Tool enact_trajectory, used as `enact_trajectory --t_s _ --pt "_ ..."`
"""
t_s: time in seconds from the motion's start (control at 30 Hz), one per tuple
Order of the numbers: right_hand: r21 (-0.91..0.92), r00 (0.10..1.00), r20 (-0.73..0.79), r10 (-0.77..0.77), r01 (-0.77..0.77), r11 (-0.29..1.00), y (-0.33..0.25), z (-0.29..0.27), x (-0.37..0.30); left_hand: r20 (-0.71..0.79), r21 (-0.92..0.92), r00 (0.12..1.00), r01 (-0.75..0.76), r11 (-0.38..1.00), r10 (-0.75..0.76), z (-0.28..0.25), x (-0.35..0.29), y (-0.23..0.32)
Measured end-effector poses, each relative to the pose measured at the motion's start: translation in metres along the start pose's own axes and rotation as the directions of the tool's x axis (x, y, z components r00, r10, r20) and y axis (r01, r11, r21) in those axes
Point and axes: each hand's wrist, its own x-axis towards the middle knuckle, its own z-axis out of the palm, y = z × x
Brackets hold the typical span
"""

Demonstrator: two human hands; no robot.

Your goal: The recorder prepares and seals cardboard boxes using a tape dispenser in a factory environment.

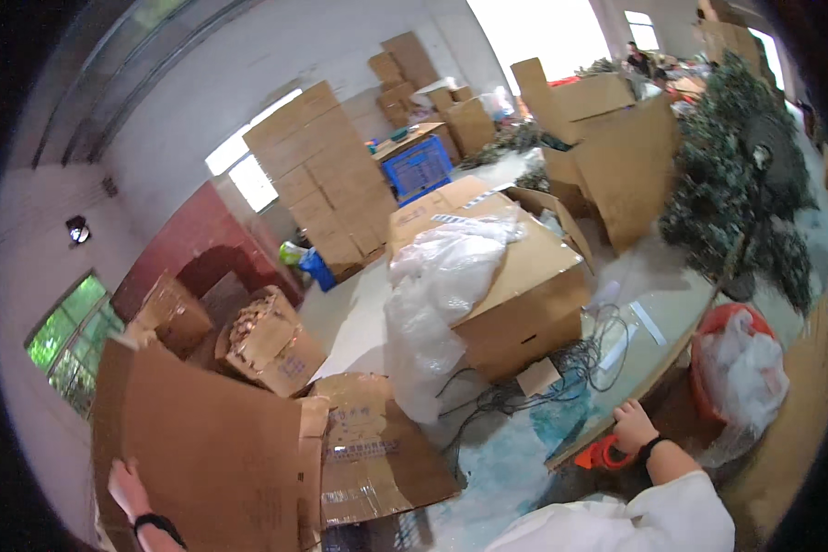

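Note:
At the lower left, my left hand [130, 489] is closed near the outer edge of a large brown cardboard sheet [207, 442], which stands tilted and looks like part of an unfolded box. A printed, creased cardboard flap [377, 451] with shiny tape adjoins it. My right hand [633, 428] is curled around an orange tape dispenser [602, 453], low on the right. Beside its knuckles runs the long edge of another cardboard piece [653, 386]. My fingertips on the dispenser are partly hidden.
A closed carton [524, 317] under clear plastic film [446, 276] stands ahead. Dark cords [515, 396] lie on the floor before it. A red bin [713, 368] with a plastic bag stands right, near artificial greenery [736, 184]. A scrap-filled carton [271, 340] sits left. Someone [637, 60] is far back.

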Motion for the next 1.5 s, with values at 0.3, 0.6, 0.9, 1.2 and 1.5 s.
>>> enact_trajectory --t_s 0.3,0.6,0.9,1.2,1.5 --pt "-0.12 0.974 0.126 0.19 -0.175 0.977 -0.012 -0.027 0.037 0.39 0.266 0.862 0.23 0.936 -0.323 0.087 -0.137 0.078" --pt "-0.062 0.979 0.166 -0.119 0.131 0.989 -0.051 -0.015 0.062 0.393 0.178 0.88 0.212 0.961 -0.267 0.069 -0.136 0.064" --pt "0.353 0.767 -0.134 -0.627 0.628 0.693 -0.209 -0.071 0.098 0.145 0.032 0.987 0.069 0.997 -0.073 0.046 -0.168 0.07" --pt "0.588 0.655 -0.091 -0.75 0.643 0.491 -0.278 -0.051 0.115 0.557 -0.81 0.378 0.049 0.585 0.74 0.052 -0.368 0.223" --pt "0.689 0.908 -0.033 -0.418 0.324 0.649 -0.166 -0.059 0.085 0.633 -0.584 0.576 -0.081 0.807 0.517 0.056 -0.418 0.247"
